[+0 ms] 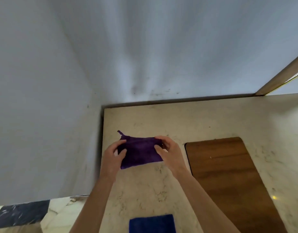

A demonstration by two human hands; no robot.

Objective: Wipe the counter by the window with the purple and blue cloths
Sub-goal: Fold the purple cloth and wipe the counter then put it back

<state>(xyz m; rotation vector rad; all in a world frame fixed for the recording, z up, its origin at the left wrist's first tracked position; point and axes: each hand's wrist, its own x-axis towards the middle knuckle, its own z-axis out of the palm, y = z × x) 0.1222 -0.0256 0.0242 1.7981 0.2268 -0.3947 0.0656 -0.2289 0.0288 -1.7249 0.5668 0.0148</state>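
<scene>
A folded purple cloth (139, 152) with a small hanging loop at its far left corner is held just over the pale marble counter (145, 187). My left hand (113, 158) pinches its left edge and my right hand (167, 153) pinches its right edge, stretching it between them. A folded blue cloth (152, 223) lies flat on the counter close to me, at the bottom of the view, untouched.
A brown wooden board (229, 179) lies on the counter to the right of the cloths. A white wall (44, 115) rises at the left and behind the counter. A wooden window frame (282, 74) slants at the upper right. Dark floor tile (19, 214) shows lower left.
</scene>
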